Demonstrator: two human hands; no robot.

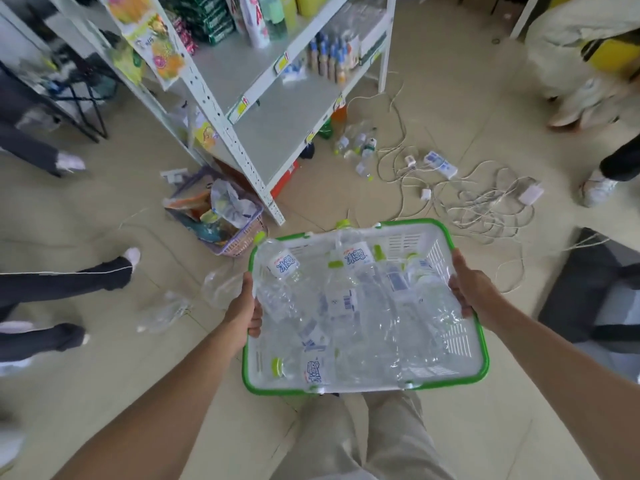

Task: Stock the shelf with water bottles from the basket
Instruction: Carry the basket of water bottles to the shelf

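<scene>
I hold a white plastic basket with a green rim (483, 355) out in front of me, above the floor. My left hand (247, 303) grips its left edge and my right hand (467, 282) grips its right edge. Several clear water bottles (341, 299) with green caps and blue-and-white labels lie jumbled inside it. The white metal shelf unit (277, 109) stands ahead and to the left; its lower boards are largely bare, with small bottles at the back.
A purple basket (239, 237) of packets sits on the floor by the shelf's corner post. Loose bottles (360, 147) and tangled white cables with chargers (478, 195) lie to the right. Empty crushed bottles (218, 285) lie at my left. Other people's legs stand at both sides.
</scene>
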